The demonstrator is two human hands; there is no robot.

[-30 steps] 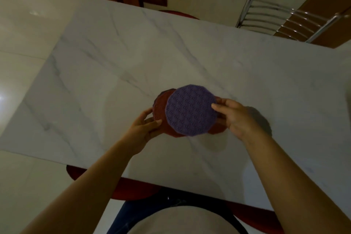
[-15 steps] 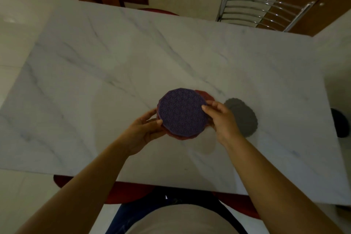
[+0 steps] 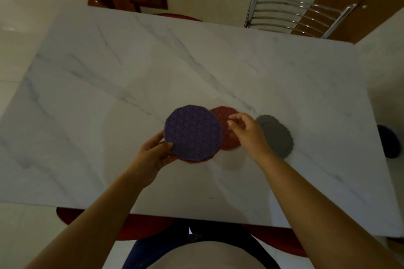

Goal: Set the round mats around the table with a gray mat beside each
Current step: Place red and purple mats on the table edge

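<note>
Mid-frame, the left hand (image 3: 153, 155) pinches the purple mat (image 3: 193, 132) — red ones beneath. The right hand (image 3: 249, 133), fingers loosely spread, hovers over a red mat (image 3: 227, 129) — gray mats (image 3: 276, 137) just right.

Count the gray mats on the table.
2: the gray mats lie overlapped on the table, right of the right hand. More may be hidden underneath.

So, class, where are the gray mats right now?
In the head view the gray mats lie overlapped on the marble table, right of centre, just beyond the right hand and beside the red mat.
</note>
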